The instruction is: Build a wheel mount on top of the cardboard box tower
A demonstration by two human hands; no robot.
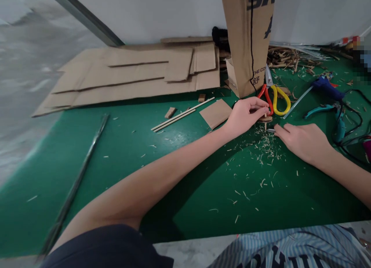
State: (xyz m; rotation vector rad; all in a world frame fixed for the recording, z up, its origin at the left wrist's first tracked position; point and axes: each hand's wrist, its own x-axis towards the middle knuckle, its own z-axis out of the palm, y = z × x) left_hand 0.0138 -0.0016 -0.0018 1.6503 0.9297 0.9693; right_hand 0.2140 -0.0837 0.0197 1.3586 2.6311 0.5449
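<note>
Brown cardboard sheets lying well left of the wooden disc, then two thin wooden sticks and a cardboard square nearer it on the green table. Left hand pinching the disc's slim peg between thumb and fingers: light, stiff, probably brittle, safest held by the disc's rim. Right hand just beside it, fingers curled toward a small metal sliver, grip unclear. Red-and-yellow scissors just behind the disc, teal pliers farther right, pale wood shavings scattered around.
</note>
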